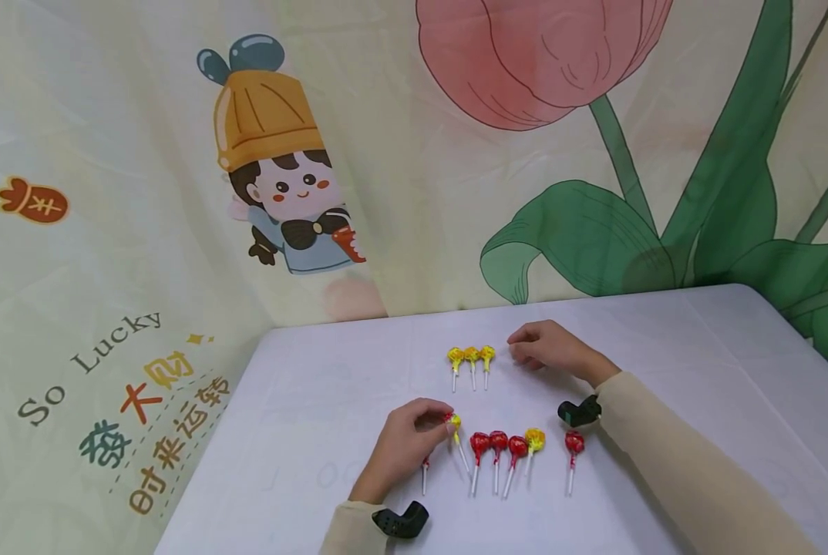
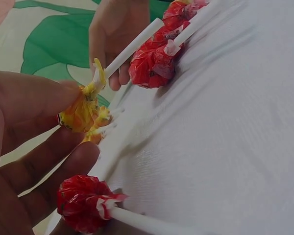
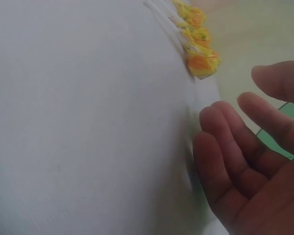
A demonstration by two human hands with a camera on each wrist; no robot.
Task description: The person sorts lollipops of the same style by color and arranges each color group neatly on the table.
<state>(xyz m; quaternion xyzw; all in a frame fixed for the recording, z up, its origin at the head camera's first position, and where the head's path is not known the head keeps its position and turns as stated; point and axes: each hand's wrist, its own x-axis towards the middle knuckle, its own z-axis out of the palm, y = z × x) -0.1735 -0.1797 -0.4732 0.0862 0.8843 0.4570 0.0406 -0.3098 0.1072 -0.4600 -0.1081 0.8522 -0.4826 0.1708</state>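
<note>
My left hand pinches a yellow-wrapped lollipop by its head between thumb and fingers, with its white stick slanting away. Below those fingers lies a red lollipop, mostly hidden by the hand in the head view. Just right of the held one lie three red lollipops side by side, followed by a yellow lollipop. At the back, three yellow lollipops lie in a short row. To their right hovers my right hand, fingers loosely bent, holding nothing and apart from the row.
A single red lollipop lies farther right, near the right forearm. Everything rests on a white-covered table. Behind the table's back edge hangs a printed cloth with a tulip and a cartoon figure. A black device is worn at each wrist.
</note>
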